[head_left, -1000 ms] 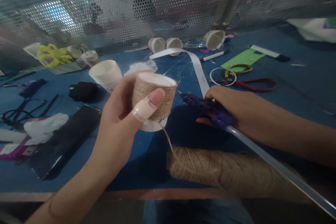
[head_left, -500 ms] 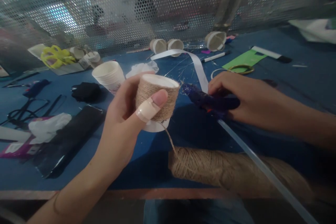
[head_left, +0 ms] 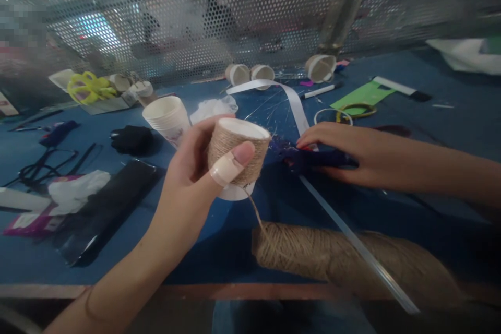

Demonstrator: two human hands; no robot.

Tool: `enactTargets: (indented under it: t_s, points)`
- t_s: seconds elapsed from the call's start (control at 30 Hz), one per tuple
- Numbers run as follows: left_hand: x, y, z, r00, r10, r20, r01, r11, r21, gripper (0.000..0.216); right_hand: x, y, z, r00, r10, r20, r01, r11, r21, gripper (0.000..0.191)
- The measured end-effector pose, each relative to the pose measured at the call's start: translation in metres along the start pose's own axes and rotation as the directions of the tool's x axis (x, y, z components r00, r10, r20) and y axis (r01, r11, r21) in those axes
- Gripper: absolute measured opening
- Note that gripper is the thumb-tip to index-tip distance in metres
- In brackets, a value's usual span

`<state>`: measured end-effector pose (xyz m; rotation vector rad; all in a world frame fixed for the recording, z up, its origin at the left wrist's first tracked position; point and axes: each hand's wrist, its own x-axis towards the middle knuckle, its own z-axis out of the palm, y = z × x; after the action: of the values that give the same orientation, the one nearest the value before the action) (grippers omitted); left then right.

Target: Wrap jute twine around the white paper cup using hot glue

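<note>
My left hand (head_left: 195, 177) is wrapped round a paper cup (head_left: 256, 167) covered in jute twine, its white bottom rim showing bare. A bandage (head_left: 226, 169) circles the thumb that presses on the twine. From the cup, a strand runs down to a big spool of jute twine (head_left: 305, 250) lying near the table edge. In my right hand (head_left: 340, 151) is a dark blue hot glue gun (head_left: 301, 159), its nozzle turned toward the cup. A clear glue stick (head_left: 352, 237) sticks out of its back. The right fingers are partly hidden.
Stacked paper cups (head_left: 168, 117) stand behind my left hand. A white ribbon (head_left: 295, 104) curves across the blue table. Twine-wrapped cups (head_left: 321, 69) lie along the perforated metal screen (head_left: 188, 26). Yellow scissors (head_left: 90, 87), a black pouch (head_left: 109, 209) and green card (head_left: 364, 95) lie around.
My right hand and the glue gun have moved slightly down and left, and the glue stick has swung with them. The wrapped cup stays in my left hand, slightly shifted in view.
</note>
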<state>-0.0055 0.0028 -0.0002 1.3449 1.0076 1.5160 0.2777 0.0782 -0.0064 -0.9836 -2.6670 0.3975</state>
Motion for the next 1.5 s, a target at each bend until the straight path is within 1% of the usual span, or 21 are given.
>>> enactTargets:
  t_s: [0.03,0.1,0.17,0.2,0.23,0.27,0.33,0.37,0.47,0.57,0.67,0.73,0.77,0.8,0.87,0.93,1.0,1.1,1.23,1.4,1.5]
  points:
    - [0.000,0.000,0.000,1.000,-0.002,-0.001,0.002,1.000,-0.001,0.037,-0.001,-0.001,0.000,0.999,-0.033,-0.021,0.033,0.999,-0.011,0.030]
    - [-0.001,0.000,0.001,1.000,-0.016,0.000,0.016,1.000,-0.016,0.036,-0.003,-0.006,0.001,0.988,-0.080,-0.134,0.077,0.997,-0.029,0.031]
    - [-0.001,0.000,0.002,0.999,-0.032,0.009,0.032,0.998,-0.046,0.036,-0.004,-0.016,0.000,0.955,-0.089,-0.281,0.090,0.996,-0.008,0.023]
    - [-0.001,0.000,0.002,0.999,-0.038,0.014,0.039,0.998,-0.056,0.036,-0.005,-0.022,-0.001,0.938,-0.091,-0.334,0.105,0.994,0.025,0.018]
    - [-0.001,-0.001,0.002,0.999,-0.045,0.019,0.046,0.997,-0.061,0.036,-0.005,-0.030,-0.002,0.929,-0.084,-0.360,0.118,0.990,0.074,0.015]
    - [-0.001,-0.001,0.002,0.998,-0.053,0.017,0.054,0.997,-0.060,0.037,-0.005,-0.037,-0.004,0.932,-0.097,-0.350,0.154,0.978,0.139,0.013]
    - [0.000,-0.002,0.002,0.998,-0.067,0.006,0.067,0.996,-0.051,0.039,-0.005,-0.052,-0.006,0.955,-0.154,-0.252,0.225,0.932,0.283,0.016]
    - [0.001,-0.003,0.002,0.997,-0.071,-0.002,0.071,0.996,-0.047,0.040,-0.004,-0.059,-0.007,0.958,-0.214,-0.193,0.269,0.904,0.333,0.022]
    - [0.002,-0.005,0.001,0.997,-0.071,-0.028,0.069,0.996,-0.049,0.042,-0.001,-0.074,-0.008,0.918,-0.388,-0.086,0.389,0.832,0.395,0.034]
    - [0.003,-0.005,0.001,0.996,-0.082,-0.041,0.080,0.995,-0.068,0.041,0.003,-0.082,-0.002,0.901,-0.432,-0.040,0.404,0.804,0.435,0.033]
    - [0.003,-0.003,0.001,0.994,-0.103,-0.043,0.100,0.993,-0.062,0.041,0.005,-0.082,0.004,0.912,-0.405,-0.069,0.370,0.735,0.568,0.016]
    - [0.003,-0.003,0.001,0.992,-0.119,-0.049,0.117,0.992,-0.037,0.043,0.004,-0.079,0.006,0.932,-0.354,-0.082,0.317,0.681,0.660,0.005]
    - [0.003,-0.003,0.001,0.990,-0.127,-0.057,0.125,0.992,-0.028,0.044,0.004,-0.077,0.006,0.947,-0.311,-0.078,0.278,0.675,0.683,0.004]
    - [0.003,-0.004,0.001,0.988,-0.137,-0.065,0.136,0.990,-0.022,0.045,0.004,-0.075,0.006,0.965,-0.253,-0.074,0.233,0.686,0.690,0.004]
    - [0.004,-0.004,0.001,0.985,-0.155,-0.077,0.154,0.988,-0.021,0.047,0.002,-0.071,0.006,0.987,-0.114,-0.111,0.160,0.723,0.672,0.005]
    - [0.005,-0.005,0.001,0.984,-0.158,-0.079,0.157,0.987,-0.016,0.048,0.001,-0.067,0.007,0.985,0.002,-0.172,0.111,0.758,0.642,0.012]
    - [0.006,-0.006,0.001,0.986,-0.146,-0.074,0.147,0.989,-0.001,0.047,0.000,-0.063,0.010,0.976,0.060,-0.210,0.084,0.784,0.615,0.018]
    - [0.006,-0.006,0.002,0.989,-0.127,-0.081,0.128,0.992,0.011,0.045,-0.003,-0.058,0.014,0.974,0.075,-0.216,0.051,0.851,0.523,0.020]
    - [0.004,-0.007,0.003,0.986,-0.154,-0.070,0.155,0.988,0.014,0.046,-0.005,-0.057,0.017,0.967,0.059,-0.248,0.048,0.914,0.402,0.015]
    - [0.002,-0.007,0.003,0.987,-0.147,-0.056,0.150,0.988,0.040,0.045,-0.004,-0.058,0.017,0.953,0.089,-0.289,0.041,0.909,0.415,0.012]
    - [0.001,-0.007,0.003,0.988,-0.145,-0.052,0.147,0.988,0.035,0.044,-0.004,-0.059,0.018,0.958,0.104,-0.268,0.024,0.900,0.436,0.011]
